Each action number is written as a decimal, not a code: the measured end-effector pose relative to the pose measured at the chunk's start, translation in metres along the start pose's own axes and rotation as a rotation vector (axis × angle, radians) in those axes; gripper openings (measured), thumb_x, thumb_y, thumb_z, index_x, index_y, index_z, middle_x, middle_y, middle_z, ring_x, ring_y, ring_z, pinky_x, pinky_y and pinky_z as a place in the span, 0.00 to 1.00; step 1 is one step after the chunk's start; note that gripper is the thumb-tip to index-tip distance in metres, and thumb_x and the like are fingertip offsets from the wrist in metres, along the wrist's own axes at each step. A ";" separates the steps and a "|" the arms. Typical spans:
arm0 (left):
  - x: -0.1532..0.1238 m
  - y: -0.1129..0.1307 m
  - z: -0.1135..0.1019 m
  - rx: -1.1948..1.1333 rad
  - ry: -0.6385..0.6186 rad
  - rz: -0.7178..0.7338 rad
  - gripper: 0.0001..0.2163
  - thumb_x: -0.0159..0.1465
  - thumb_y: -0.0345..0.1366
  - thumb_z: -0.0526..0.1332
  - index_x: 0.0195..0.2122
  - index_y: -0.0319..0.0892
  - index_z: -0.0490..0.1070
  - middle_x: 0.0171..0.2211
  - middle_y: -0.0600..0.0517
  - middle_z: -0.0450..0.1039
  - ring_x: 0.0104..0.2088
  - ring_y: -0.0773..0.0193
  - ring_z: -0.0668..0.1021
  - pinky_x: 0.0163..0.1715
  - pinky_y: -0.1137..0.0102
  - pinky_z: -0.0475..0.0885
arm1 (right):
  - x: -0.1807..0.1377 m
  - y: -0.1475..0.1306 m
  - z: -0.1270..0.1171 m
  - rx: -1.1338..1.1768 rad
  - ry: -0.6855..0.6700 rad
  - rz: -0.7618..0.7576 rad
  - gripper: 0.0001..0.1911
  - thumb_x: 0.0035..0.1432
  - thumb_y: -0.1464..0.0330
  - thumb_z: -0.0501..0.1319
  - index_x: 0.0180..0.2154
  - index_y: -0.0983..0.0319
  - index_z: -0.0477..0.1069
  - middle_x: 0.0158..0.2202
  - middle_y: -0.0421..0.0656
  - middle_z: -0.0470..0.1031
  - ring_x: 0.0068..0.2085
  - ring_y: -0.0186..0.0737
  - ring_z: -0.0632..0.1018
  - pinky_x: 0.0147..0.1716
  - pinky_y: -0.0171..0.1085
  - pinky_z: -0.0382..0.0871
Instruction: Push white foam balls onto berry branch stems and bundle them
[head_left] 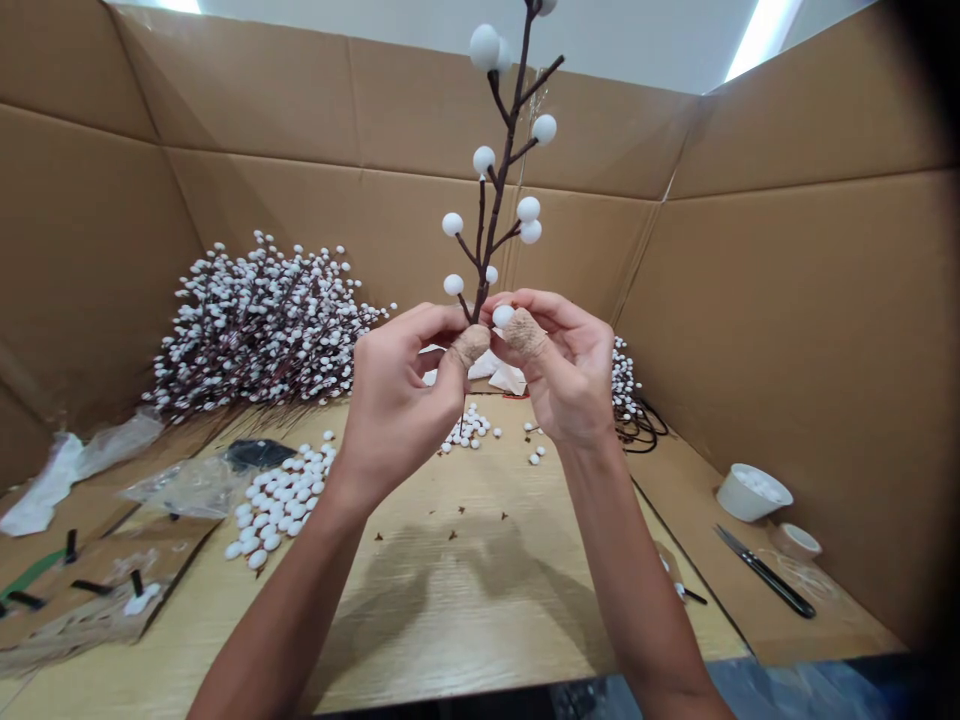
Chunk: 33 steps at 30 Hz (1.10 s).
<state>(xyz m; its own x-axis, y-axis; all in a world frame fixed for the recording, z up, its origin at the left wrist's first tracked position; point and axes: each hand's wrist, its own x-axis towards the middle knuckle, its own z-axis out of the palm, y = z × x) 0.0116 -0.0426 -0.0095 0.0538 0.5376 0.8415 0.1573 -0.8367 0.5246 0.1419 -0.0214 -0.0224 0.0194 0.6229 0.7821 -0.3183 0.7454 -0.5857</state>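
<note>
My left hand [420, 375] is closed on the lower stem of an artificial berry branch [499, 190], held upright in front of me. The branch is dark brown, with white balls on most of its side twigs; one twig at the upper right ends bare. Close beside the stem, my right hand [559, 355] pinches a white berry [503, 316] between thumb and fingers. Tan wrapping covers both thumb tips. Whether the pinched berry touches a twig is hidden by the fingers.
A big heap of finished berry branches [262, 320] lies at the back left. Loose white berries [281, 500] are piled on the table's left, with a smaller pile [471, 428] behind my hands. At right are a white cup [754, 492], a tape roll [798, 541] and a knife [765, 572]. Cardboard walls surround the table.
</note>
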 end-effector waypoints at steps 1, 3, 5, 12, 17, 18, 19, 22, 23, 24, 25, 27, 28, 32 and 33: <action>0.000 0.000 0.000 0.002 0.000 0.001 0.02 0.57 0.29 0.64 0.27 0.39 0.74 0.24 0.54 0.67 0.23 0.71 0.70 0.20 0.78 0.66 | 0.000 0.000 0.000 -0.011 0.003 0.003 0.10 0.52 0.63 0.66 0.36 0.59 0.73 0.38 0.41 0.79 0.41 0.37 0.79 0.41 0.38 0.77; 0.001 -0.001 0.000 0.013 -0.003 0.006 0.03 0.57 0.29 0.63 0.27 0.39 0.74 0.23 0.55 0.67 0.23 0.71 0.70 0.20 0.77 0.66 | 0.000 0.001 0.000 -0.023 0.007 0.008 0.10 0.52 0.63 0.66 0.36 0.59 0.73 0.38 0.42 0.79 0.41 0.37 0.79 0.41 0.38 0.77; 0.001 -0.001 0.000 0.020 -0.003 0.013 0.04 0.57 0.28 0.63 0.26 0.39 0.73 0.23 0.55 0.66 0.22 0.72 0.69 0.20 0.77 0.65 | 0.000 0.001 0.001 -0.010 0.007 0.001 0.10 0.52 0.63 0.66 0.36 0.59 0.73 0.38 0.41 0.79 0.40 0.37 0.79 0.40 0.38 0.77; 0.000 -0.001 0.000 0.073 0.004 0.035 0.05 0.58 0.27 0.61 0.25 0.39 0.71 0.22 0.55 0.66 0.23 0.71 0.68 0.21 0.76 0.65 | 0.000 0.004 0.002 0.004 0.009 0.006 0.09 0.51 0.64 0.66 0.35 0.60 0.73 0.38 0.41 0.78 0.40 0.36 0.79 0.39 0.36 0.77; 0.001 -0.001 -0.002 0.080 -0.004 0.022 0.04 0.58 0.27 0.62 0.26 0.39 0.73 0.24 0.54 0.67 0.25 0.71 0.70 0.22 0.77 0.65 | 0.001 0.007 0.003 0.028 0.011 0.026 0.09 0.51 0.64 0.66 0.35 0.59 0.74 0.38 0.41 0.78 0.40 0.36 0.79 0.40 0.37 0.76; 0.002 0.000 -0.003 0.067 -0.016 0.008 0.04 0.58 0.27 0.62 0.26 0.39 0.73 0.24 0.54 0.67 0.24 0.71 0.70 0.22 0.77 0.65 | 0.002 0.007 0.002 0.035 0.008 0.039 0.09 0.51 0.64 0.66 0.35 0.59 0.74 0.38 0.41 0.78 0.40 0.36 0.79 0.40 0.37 0.76; 0.003 0.000 -0.004 0.047 -0.031 -0.011 0.04 0.58 0.28 0.62 0.26 0.39 0.73 0.24 0.54 0.68 0.24 0.71 0.69 0.22 0.77 0.65 | 0.002 0.006 0.002 0.041 0.001 0.057 0.10 0.51 0.63 0.67 0.36 0.59 0.74 0.38 0.41 0.78 0.41 0.37 0.78 0.41 0.38 0.76; 0.007 0.000 -0.008 -0.038 -0.065 -0.073 0.05 0.59 0.32 0.63 0.26 0.39 0.74 0.22 0.55 0.68 0.22 0.72 0.69 0.21 0.76 0.65 | 0.005 0.003 -0.003 0.077 -0.058 0.137 0.14 0.50 0.59 0.67 0.38 0.58 0.74 0.42 0.42 0.77 0.45 0.39 0.77 0.48 0.42 0.74; 0.009 -0.001 -0.011 -0.070 -0.072 -0.090 0.05 0.59 0.34 0.64 0.26 0.39 0.74 0.21 0.55 0.67 0.21 0.72 0.69 0.21 0.76 0.65 | 0.006 0.001 -0.005 0.102 -0.092 0.162 0.15 0.50 0.58 0.66 0.39 0.58 0.74 0.43 0.43 0.77 0.47 0.40 0.77 0.50 0.43 0.72; 0.012 -0.003 -0.013 -0.102 -0.079 -0.103 0.06 0.59 0.35 0.64 0.26 0.39 0.74 0.20 0.55 0.67 0.21 0.71 0.69 0.21 0.76 0.65 | 0.007 -0.001 -0.008 0.125 -0.127 0.188 0.17 0.51 0.57 0.65 0.40 0.58 0.73 0.45 0.43 0.76 0.48 0.40 0.76 0.51 0.44 0.71; 0.014 -0.005 -0.015 -0.134 -0.086 -0.111 0.07 0.59 0.36 0.64 0.26 0.39 0.73 0.19 0.55 0.67 0.21 0.71 0.69 0.21 0.76 0.65 | 0.008 -0.003 -0.010 0.131 -0.163 0.220 0.17 0.51 0.57 0.65 0.41 0.58 0.73 0.45 0.44 0.76 0.49 0.41 0.76 0.52 0.44 0.70; 0.017 -0.010 -0.020 -0.196 -0.104 -0.126 0.08 0.59 0.37 0.64 0.25 0.39 0.73 0.19 0.54 0.67 0.21 0.71 0.69 0.22 0.76 0.66 | 0.008 -0.005 -0.013 0.055 -0.246 0.307 0.17 0.51 0.59 0.67 0.41 0.60 0.74 0.44 0.45 0.76 0.48 0.40 0.76 0.51 0.43 0.71; 0.018 -0.013 -0.022 -0.228 -0.108 -0.135 0.08 0.59 0.37 0.64 0.25 0.39 0.73 0.20 0.54 0.68 0.22 0.71 0.70 0.23 0.76 0.67 | 0.008 -0.005 -0.014 -0.006 -0.302 0.364 0.16 0.50 0.61 0.68 0.40 0.61 0.74 0.43 0.45 0.76 0.46 0.40 0.77 0.49 0.42 0.71; 0.020 -0.025 -0.025 -0.351 -0.125 -0.186 0.07 0.59 0.38 0.65 0.30 0.39 0.75 0.25 0.53 0.70 0.23 0.72 0.70 0.23 0.77 0.68 | 0.004 -0.001 -0.006 -0.083 -0.517 0.539 0.14 0.49 0.62 0.68 0.34 0.66 0.76 0.31 0.45 0.78 0.33 0.34 0.78 0.36 0.36 0.74; 0.021 -0.028 -0.026 -0.384 -0.127 -0.200 0.07 0.58 0.38 0.65 0.30 0.39 0.75 0.25 0.52 0.70 0.22 0.73 0.70 0.23 0.77 0.68 | 0.003 0.001 -0.003 -0.059 -0.528 0.549 0.13 0.49 0.61 0.68 0.31 0.66 0.76 0.28 0.45 0.78 0.30 0.33 0.77 0.34 0.35 0.74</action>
<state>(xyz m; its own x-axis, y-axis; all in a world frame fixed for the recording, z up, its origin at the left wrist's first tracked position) -0.0172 -0.0111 -0.0034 0.1842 0.6810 0.7088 -0.1988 -0.6804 0.7054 0.1449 -0.0181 -0.0215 -0.5873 0.7225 0.3647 -0.1001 0.3823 -0.9186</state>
